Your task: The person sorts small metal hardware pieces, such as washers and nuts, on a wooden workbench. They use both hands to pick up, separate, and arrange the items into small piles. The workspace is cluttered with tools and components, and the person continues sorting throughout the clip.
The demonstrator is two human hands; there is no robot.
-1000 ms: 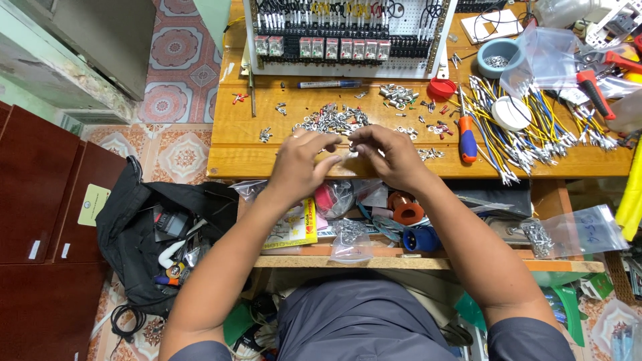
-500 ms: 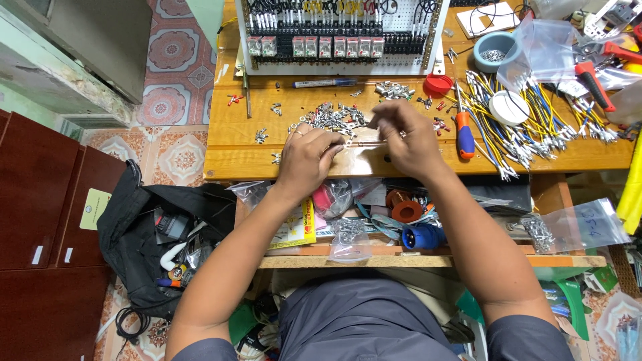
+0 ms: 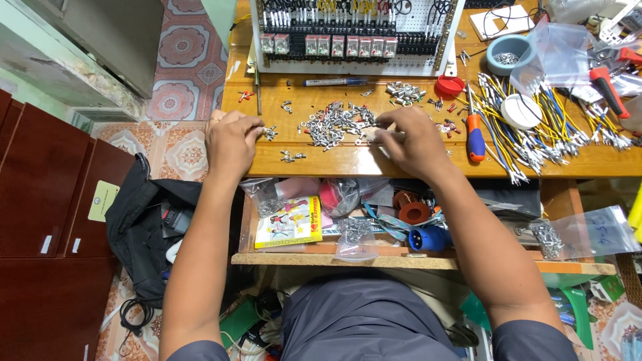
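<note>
My left hand (image 3: 231, 137) rests on the left part of the wooden bench (image 3: 334, 160). Its curled fingertips touch a small cluster of metal terminals (image 3: 270, 132), and whether it pinches one I cannot tell. My right hand (image 3: 411, 137) lies further right, palm down. Its fingers reach into the right edge of a loose pile of silver ring terminals (image 3: 334, 126). A few stray terminals (image 3: 289, 157) lie near the front edge between my hands.
A white panel with rows of relays and wires (image 3: 354, 37) stands at the back. A red-and-blue screwdriver (image 3: 474, 134), a bundle of yellow and blue wires (image 3: 535, 134), a red lid (image 3: 449, 87) and a grey cup (image 3: 508, 53) lie to the right. Below is an open drawer (image 3: 401, 261) of parts. A black bag (image 3: 144, 227) sits on the floor.
My hands were together over the bench's front edge, working on something small. They have parted: the left moved left to the small cluster, the right up to the pile.
</note>
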